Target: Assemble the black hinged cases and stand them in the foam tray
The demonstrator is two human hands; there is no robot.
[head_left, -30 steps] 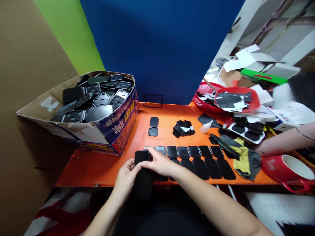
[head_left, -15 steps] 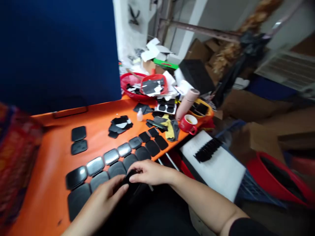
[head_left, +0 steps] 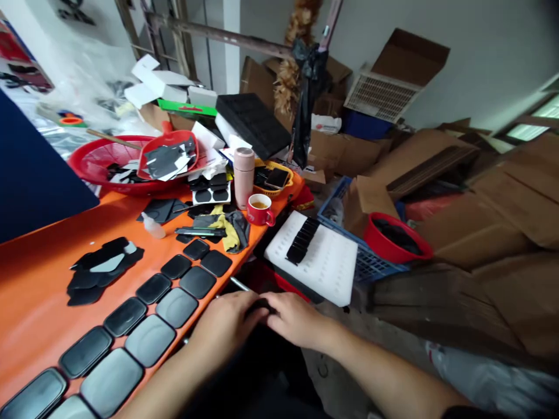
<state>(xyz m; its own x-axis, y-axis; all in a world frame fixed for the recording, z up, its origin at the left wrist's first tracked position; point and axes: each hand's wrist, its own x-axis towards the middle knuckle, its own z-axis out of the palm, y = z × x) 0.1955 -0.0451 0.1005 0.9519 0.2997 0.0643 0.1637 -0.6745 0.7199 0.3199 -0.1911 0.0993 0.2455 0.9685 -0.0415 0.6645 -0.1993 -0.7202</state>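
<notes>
View having swung right, my left hand (head_left: 230, 319) and right hand (head_left: 289, 317) now grip a mostly hidden dark piece (head_left: 262, 303) near the white foam block (head_left: 325, 263), so work sits away from the black cases (head_left: 151, 340) at left.

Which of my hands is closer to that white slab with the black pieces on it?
Right. Your right hand lies just below the white slab in the view; your left hand is farther off, beside the edge of the orange table.
</notes>
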